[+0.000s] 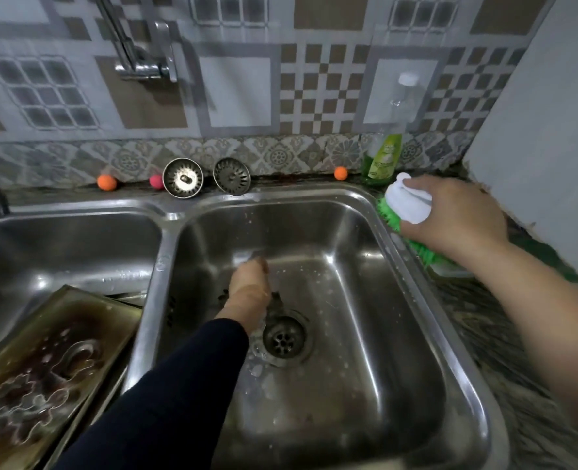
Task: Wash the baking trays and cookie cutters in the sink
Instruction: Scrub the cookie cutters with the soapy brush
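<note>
tray (43, 364): leaned in the left basin against the divider, soapy water pooled in it, cutter-shaped outlines seen faintly under the film.
cutters: not clearly made out; only blurred shapes in the tray.
left hand (250, 293): reached down into the right basin (376, 334) just beside the drain (283, 337); fingers are blurred, so whether anything is held cannot be told.
right hand (457, 215): curled over a white-handled brush (408, 201) with green bristles, at the sink's right rim by the soap bottle (381, 157).
handling: the tray is judged stiff, light metal, slick with suds and sharp-edged; it is best gripped at a long rim with the thumb inside, tilted so water is shed first.
risk: a wet rim may slip.
</note>
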`<state>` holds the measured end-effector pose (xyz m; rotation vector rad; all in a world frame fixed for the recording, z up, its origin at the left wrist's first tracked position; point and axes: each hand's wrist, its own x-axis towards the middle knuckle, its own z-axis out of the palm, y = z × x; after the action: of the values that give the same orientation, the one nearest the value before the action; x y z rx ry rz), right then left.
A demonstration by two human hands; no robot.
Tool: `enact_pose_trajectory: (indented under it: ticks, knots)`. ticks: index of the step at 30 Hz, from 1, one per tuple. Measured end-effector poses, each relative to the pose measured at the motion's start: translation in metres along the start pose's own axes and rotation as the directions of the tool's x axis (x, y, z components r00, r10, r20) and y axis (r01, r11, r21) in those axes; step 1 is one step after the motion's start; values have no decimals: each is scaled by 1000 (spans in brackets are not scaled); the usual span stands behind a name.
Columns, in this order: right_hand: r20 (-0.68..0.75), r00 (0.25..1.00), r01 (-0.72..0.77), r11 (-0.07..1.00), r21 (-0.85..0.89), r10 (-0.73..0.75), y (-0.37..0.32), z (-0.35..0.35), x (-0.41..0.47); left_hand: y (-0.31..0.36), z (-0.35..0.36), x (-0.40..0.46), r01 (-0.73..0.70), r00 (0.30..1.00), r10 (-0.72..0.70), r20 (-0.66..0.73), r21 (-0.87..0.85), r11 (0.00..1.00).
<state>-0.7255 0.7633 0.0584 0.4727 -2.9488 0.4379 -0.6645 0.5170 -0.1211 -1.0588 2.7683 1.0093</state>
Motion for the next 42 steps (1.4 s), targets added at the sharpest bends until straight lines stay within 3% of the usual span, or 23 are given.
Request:
enact_pose_trajectory:
  ticks: [8, 10, 14, 19, 22, 25, 28, 30, 34, 39, 42]
  knots:
    - [248, 963, 92, 995, 47, -101, -63, 64, -52, -35, 17, -45, -114, 964, 47, 264, 245, 963]
    - [271, 956, 101, 994, 42, -109, -67, 78, -58, -43, 23, -44, -128, 969, 56, 241, 297, 946]
    - [300, 949, 91, 995, 50, -101, -67, 98, -57, -54, 20, -23, -109, 994, 95, 55, 438, 892]
    - [309, 947, 70, 995, 65, -86, -62, 115, -50, -71, 21, 11, -103, 983, 32, 182, 394, 913]
    - [306, 949, 61, 996, 72, -80, -60, 120, -49, -71, 23, 14, -120, 982, 45, 185, 416, 902]
    - [305, 949, 58, 995, 87, -82, -60, 123, -52, -65, 20, 6, -73, 984, 17, 179, 311, 948]
    - [322, 944, 36, 990, 135, -78, -61, 124, -61, -52, 13, -8, -36, 989, 34, 144, 13, 999]
    - [310, 946, 40, 982, 184, -96, -66, 121, -70, -41, 6, -22, -140, 983, 153, 102, -123, 982]
    - [204, 976, 23, 965, 262, -79, -84, 109, -66, -31, -8, -56, -403, 907, 419, 48, -196, 894]
    - [235, 951, 136, 956, 261, -199, -108, 84, -75, -41, -39, -70, -454, 891, 437, -123, -296, 841]
    - [175, 971, 112, 954, 278, -165, -114, 71, -76, -38, -52, -83, -557, 830, 543, -126, -217, 802]
